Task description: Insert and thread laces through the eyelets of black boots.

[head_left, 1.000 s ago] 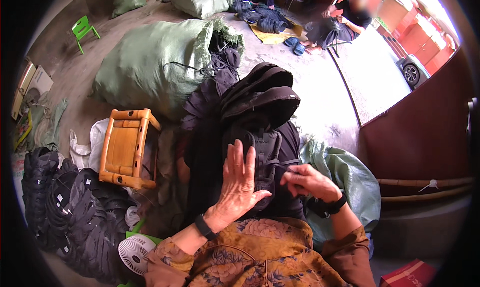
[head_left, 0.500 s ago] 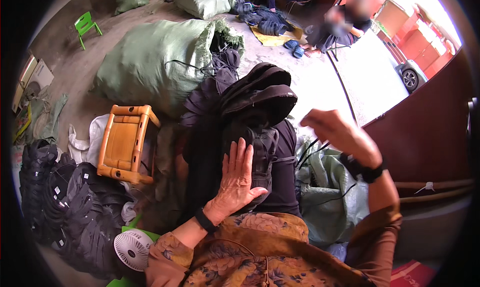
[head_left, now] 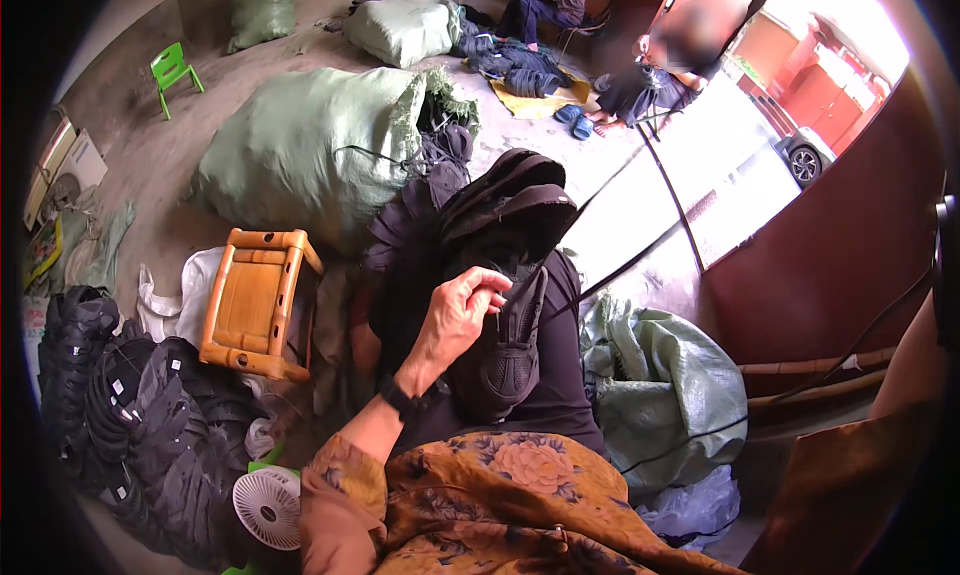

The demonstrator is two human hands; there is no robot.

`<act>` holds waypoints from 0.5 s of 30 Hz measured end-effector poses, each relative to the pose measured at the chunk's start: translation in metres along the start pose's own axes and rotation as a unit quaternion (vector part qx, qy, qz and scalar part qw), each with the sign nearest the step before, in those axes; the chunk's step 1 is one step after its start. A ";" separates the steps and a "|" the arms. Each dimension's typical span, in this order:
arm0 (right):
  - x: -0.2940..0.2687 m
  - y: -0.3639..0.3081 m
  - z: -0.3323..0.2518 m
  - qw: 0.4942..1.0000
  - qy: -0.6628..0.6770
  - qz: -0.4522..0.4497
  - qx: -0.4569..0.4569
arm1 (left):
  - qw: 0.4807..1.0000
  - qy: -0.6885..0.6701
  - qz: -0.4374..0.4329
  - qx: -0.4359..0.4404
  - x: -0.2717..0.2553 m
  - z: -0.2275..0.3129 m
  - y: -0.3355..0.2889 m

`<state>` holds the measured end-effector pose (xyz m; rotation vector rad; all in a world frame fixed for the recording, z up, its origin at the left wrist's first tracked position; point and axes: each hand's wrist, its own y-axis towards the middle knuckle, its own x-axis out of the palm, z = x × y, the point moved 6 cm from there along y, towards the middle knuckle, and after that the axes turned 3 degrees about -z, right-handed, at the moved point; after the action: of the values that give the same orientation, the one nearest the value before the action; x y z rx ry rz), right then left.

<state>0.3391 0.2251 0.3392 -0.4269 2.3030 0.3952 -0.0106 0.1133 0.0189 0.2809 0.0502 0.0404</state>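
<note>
A black mesh shoe upper (head_left: 508, 375) lies across my lap, with more black uppers (head_left: 520, 190) stacked at its far end. My left hand (head_left: 465, 315) is closed over the upper's lacing area, thumb and fingers drawn together in a pinch. What lies between the fingertips is too small to make out. Taut dark laces (head_left: 620, 272) run from the upper toward the upper right. My right hand is out of view; only part of the right arm (head_left: 908, 360) shows at the right rim.
A bamboo stool (head_left: 255, 300) stands at left, above a heap of black uppers (head_left: 160, 405) and a white fan (head_left: 267, 507). A big green sack (head_left: 300, 155) lies ahead; another green sack (head_left: 665, 385) is beside my right leg. People sit farther off, one near the doorway (head_left: 660, 90).
My left hand has gone from lying flat on the upper to a pinch. My right hand has swung out of view to the right, and dark laces now stretch that way.
</note>
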 end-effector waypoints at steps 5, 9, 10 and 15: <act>-0.043 -0.024 0.013 0.997 0.023 0.073 0.004 | 0.990 0.034 -0.111 -0.076 0.015 -0.017 0.017; -0.073 -0.039 0.017 0.992 0.046 0.118 -0.007 | 0.979 0.115 -0.167 -0.011 0.026 -0.005 0.014; -0.080 -0.042 0.018 0.990 0.051 0.129 -0.011 | 0.961 0.203 -0.185 0.030 0.031 0.000 0.012; -0.117 -0.054 0.016 0.979 0.085 0.179 -0.035 | 0.910 0.362 -0.158 0.128 0.051 0.005 0.004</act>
<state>0.4493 0.2051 0.4053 -0.0774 2.5438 0.6399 0.0403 0.1184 0.0222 0.5068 0.8457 -0.1897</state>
